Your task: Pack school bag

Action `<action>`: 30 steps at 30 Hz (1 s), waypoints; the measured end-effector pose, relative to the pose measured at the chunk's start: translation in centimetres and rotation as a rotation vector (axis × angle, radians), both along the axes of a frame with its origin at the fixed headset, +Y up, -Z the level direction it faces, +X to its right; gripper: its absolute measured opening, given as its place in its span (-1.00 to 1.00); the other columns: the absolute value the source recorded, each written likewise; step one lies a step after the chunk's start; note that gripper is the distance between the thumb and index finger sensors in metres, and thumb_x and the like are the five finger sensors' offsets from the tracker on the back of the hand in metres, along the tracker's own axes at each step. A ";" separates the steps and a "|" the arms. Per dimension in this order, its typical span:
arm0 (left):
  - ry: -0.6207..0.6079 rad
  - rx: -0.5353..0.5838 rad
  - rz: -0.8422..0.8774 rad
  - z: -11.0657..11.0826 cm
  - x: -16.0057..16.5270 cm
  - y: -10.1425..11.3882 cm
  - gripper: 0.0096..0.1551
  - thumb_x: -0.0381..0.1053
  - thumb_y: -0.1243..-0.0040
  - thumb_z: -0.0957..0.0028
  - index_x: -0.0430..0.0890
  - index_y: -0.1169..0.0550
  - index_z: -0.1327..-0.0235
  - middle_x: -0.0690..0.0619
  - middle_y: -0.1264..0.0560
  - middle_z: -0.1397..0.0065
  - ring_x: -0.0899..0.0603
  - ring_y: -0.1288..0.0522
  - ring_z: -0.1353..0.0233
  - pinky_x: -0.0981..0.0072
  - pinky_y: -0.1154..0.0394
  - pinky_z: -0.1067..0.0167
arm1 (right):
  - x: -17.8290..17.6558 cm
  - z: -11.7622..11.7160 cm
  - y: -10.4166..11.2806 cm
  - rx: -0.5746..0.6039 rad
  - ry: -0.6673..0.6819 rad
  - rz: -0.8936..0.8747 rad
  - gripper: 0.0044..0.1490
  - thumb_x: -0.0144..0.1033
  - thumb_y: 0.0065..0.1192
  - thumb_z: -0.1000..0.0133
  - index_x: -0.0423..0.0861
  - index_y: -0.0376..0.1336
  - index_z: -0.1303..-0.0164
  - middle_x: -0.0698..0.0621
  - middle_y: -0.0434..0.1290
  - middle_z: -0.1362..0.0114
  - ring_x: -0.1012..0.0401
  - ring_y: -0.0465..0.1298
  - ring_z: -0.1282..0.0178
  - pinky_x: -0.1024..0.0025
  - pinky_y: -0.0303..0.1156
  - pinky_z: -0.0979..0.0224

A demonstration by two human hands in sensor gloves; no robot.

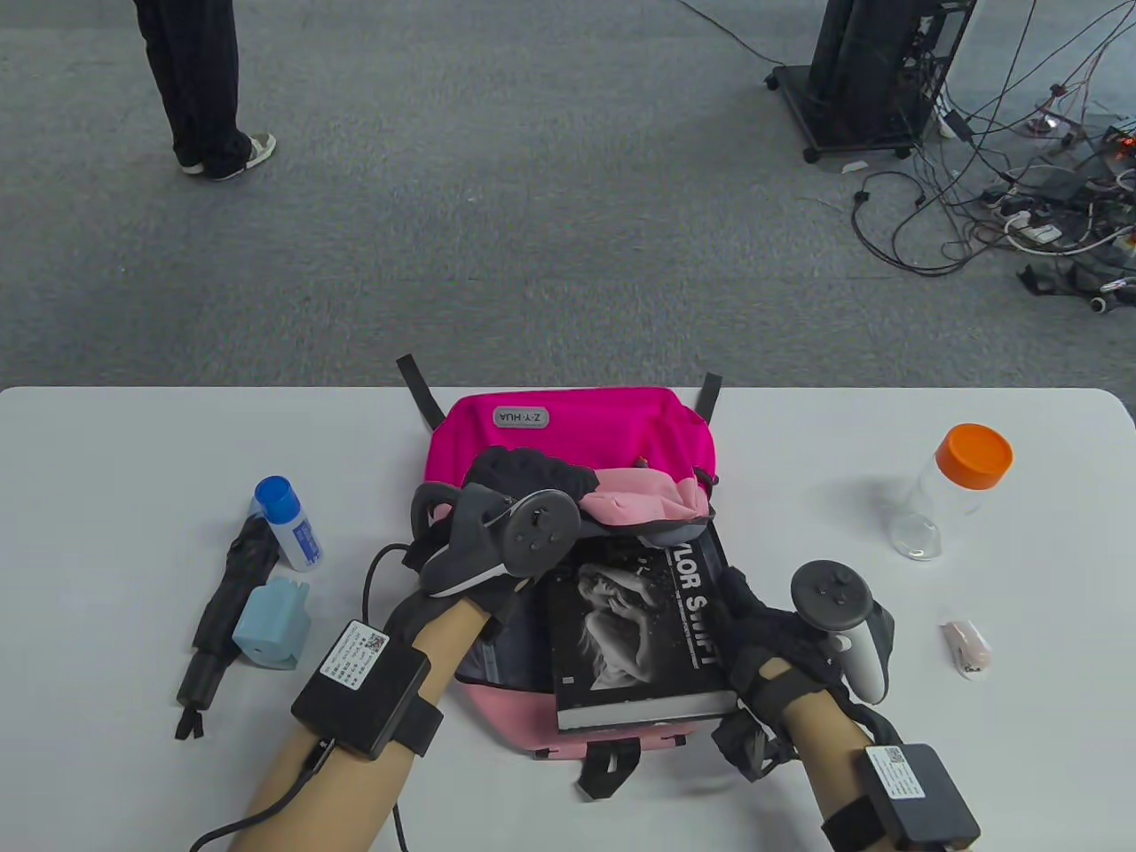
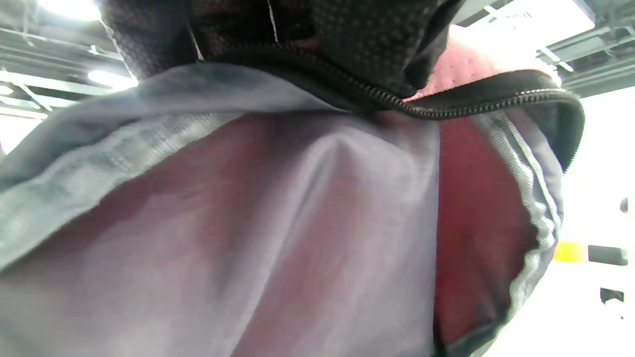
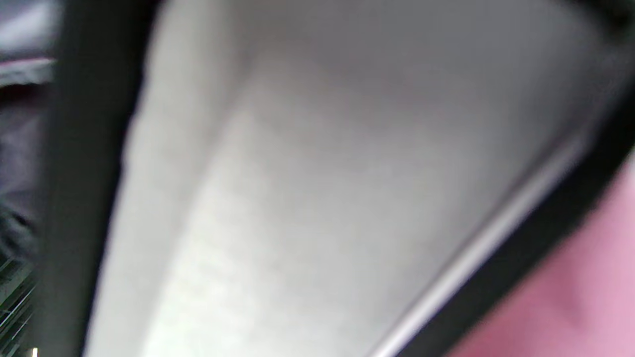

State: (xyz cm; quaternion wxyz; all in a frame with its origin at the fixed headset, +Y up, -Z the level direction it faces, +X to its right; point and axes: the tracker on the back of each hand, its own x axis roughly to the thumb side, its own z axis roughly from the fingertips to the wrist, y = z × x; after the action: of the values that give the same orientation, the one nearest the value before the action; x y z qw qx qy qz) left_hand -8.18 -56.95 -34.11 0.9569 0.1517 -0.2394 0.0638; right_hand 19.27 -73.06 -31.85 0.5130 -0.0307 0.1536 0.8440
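- On the white counter (image 1: 133, 461) in the table view, a bright pink fabric school bag (image 1: 568, 435) is laid flat at the middle, its zipped mouth turned toward the person.
- A black hardcover book with a grey cover photograph (image 1: 635, 635) is seen lying on the bag's paler pink front, its far end at the lifted flap of the mouth.
- The left hand (image 1: 524, 484) is curled over the flap's edge, which is held raised above the book's far end.
- The right hand (image 1: 763, 635) is set against the book's right edge; whether its fingers grip or merely press cannot be told.
- A folded black umbrella (image 1: 222, 603), a small white bottle with a blue cap (image 1: 288, 524) and a light blue plastic block (image 1: 273, 621) are seen close together left of the bag.
- A clear plastic jar with an orange lid (image 1: 954, 488) and a small pale pink object (image 1: 966, 646) are placed to the right, well apart from the bag.
- From the left wrist view, the bag's grey lining (image 2: 278, 238) and black zipper (image 2: 476, 106) are shown close up under dark gloved fingers (image 2: 347, 39).
- From the right wrist view, only blurred pale page edges between dark covers are seen beside pink fabric.
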 end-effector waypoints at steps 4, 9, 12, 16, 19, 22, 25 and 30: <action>-0.018 0.023 -0.024 0.8 0.2 0.6 -0.53 -0.11 -0.26 0.11 0.16 -0.64 -0.10 0.11 -0.75 -0.23 -0.26 -0.65 -0.41 -0.41 -0.43 -0.48 | -1.0 -1.9 0.2 0.043 -0.032 0.077 -0.05 -0.34 -0.01 -0.23 -0.47 -0.31 -0.60 -0.72 0.10 -0.56 -0.29 0.76 0.00 0.02 0.89 0.16; -0.038 0.037 -0.013 1.4 0.1 0.9 -0.53 -0.11 -0.26 0.12 0.16 -0.65 -0.09 0.11 -0.76 -0.22 -0.25 -0.66 -0.40 -0.42 -0.42 -0.48 | -2.1 -3.7 0.0 0.099 -0.096 0.232 -0.05 -0.32 -0.02 -0.22 -0.47 -0.30 -0.60 -0.71 0.12 -0.55 -0.27 0.77 -0.02 0.03 0.89 0.13; -0.034 0.037 -0.015 1.3 -0.3 0.8 -0.53 -0.11 -0.26 0.12 0.17 -0.65 -0.09 0.12 -0.75 -0.22 -0.25 -0.65 -0.41 -0.42 -0.42 -0.48 | -2.8 -4.1 -0.2 0.139 -0.121 0.333 0.00 -0.26 0.05 -0.22 -0.47 -0.29 -0.59 -0.69 0.15 -0.54 -0.26 0.76 -0.05 0.03 0.88 0.10; -0.010 0.010 0.007 0.6 -1.2 0.4 -0.53 -0.11 -0.26 0.11 0.17 -0.64 -0.10 0.12 -0.75 -0.23 -0.26 -0.64 -0.42 -0.41 -0.41 -0.49 | -3.4 -4.0 0.8 0.239 -0.096 0.645 0.20 -0.19 0.39 -0.11 -0.47 -0.24 -0.60 -0.67 0.11 -0.56 -0.29 0.59 -0.27 -0.15 0.71 -0.19; -0.028 -0.033 0.025 0.3 -1.6 0.2 -0.53 -0.11 -0.26 0.11 0.17 -0.65 -0.10 0.11 -0.75 -0.22 -0.26 -0.64 -0.41 -0.44 -0.40 -0.49 | -3.6 -4.0 2.0 0.357 -0.046 0.697 0.33 -0.08 0.50 -0.01 -0.37 -0.24 -0.65 -0.62 -0.03 -0.65 -0.46 0.35 -0.47 -0.48 0.44 -0.34; -0.047 -0.059 0.015 0.1 -1.6 0.2 -0.53 -0.11 -0.26 0.11 0.17 -0.65 -0.10 0.12 -0.76 -0.20 -0.25 -0.64 -0.41 -0.45 -0.38 -0.50 | -3.7 -4.7 3.7 0.465 0.097 0.528 0.42 -0.06 0.53 0.04 -0.22 -0.33 -0.67 -0.55 -0.24 -0.71 -0.54 0.02 -0.62 -0.68 0.13 -0.44; -0.067 -0.163 -0.029 -0.3 -1.3 0.1 -0.53 -0.11 -0.25 0.10 0.19 -0.66 -0.10 0.12 -0.77 -0.19 -0.25 -0.63 -0.42 -0.51 -0.32 -0.51 | -4.3 -5.7 5.4 0.509 0.194 0.439 0.41 0.01 0.54 0.09 -0.05 -0.32 -0.68 -0.50 -0.32 -0.73 -0.54 -0.14 -0.66 -0.70 -0.02 -0.46; -0.055 -0.200 -0.054 -0.9 -1.3 -0.4 -0.52 -0.10 -0.25 0.09 0.19 -0.66 -0.12 0.12 -0.76 -0.21 -0.25 -0.62 -0.43 -0.54 -0.29 -0.52 | -6.7 -6.4 6.0 0.572 0.342 0.500 -0.27 -0.01 0.43 -0.02 0.02 0.38 -0.41 -0.42 -0.09 -0.76 -0.50 -0.16 -0.67 -0.72 -0.07 -0.45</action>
State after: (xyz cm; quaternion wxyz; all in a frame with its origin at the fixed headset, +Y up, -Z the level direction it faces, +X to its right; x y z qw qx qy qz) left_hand -9.46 -57.32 -34.97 0.9617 0.0470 -0.2619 0.0658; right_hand 12.56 -67.03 -38.29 0.2469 0.2175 -0.0161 0.9442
